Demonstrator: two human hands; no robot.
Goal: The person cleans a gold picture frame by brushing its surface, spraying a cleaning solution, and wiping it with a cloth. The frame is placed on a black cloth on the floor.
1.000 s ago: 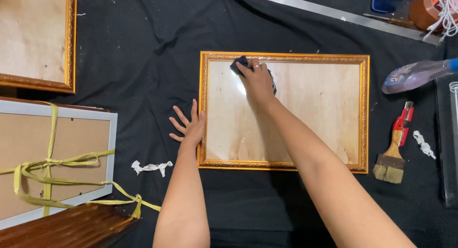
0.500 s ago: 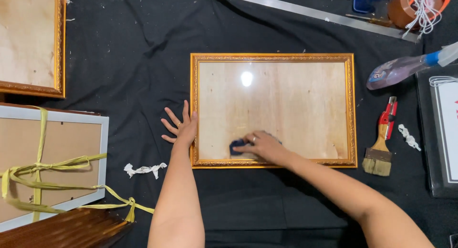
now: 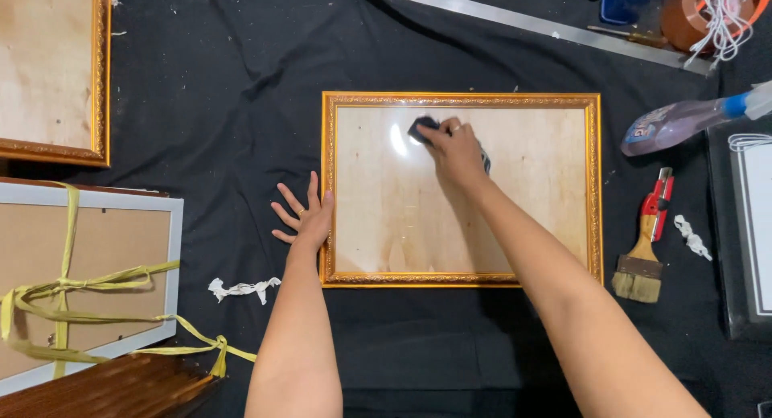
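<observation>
A gold ornate picture frame [image 3: 593, 185] with a glass front lies flat on black cloth in the middle. My right hand [image 3: 455, 151] presses a dark cloth [image 3: 420, 128] onto the glass near the frame's upper middle. My left hand [image 3: 304, 215] rests flat with fingers spread against the frame's left edge, holding nothing. A light glare shows on the glass just left of the dark cloth.
Another gold frame [image 3: 50, 72] lies top left; a white frame [image 3: 88, 281] tied with yellow ribbon sits lower left. To the right are a paintbrush [image 3: 645, 253], a spray bottle [image 3: 683, 120], a metal ruler [image 3: 547, 28] and a dark framed panel [image 3: 744, 225]. Crumpled paper [image 3: 240, 288] lies by my left arm.
My right hand has swept the dark cloth from the frame's lower left part up to its upper middle. My left hand has stayed at the left edge.
</observation>
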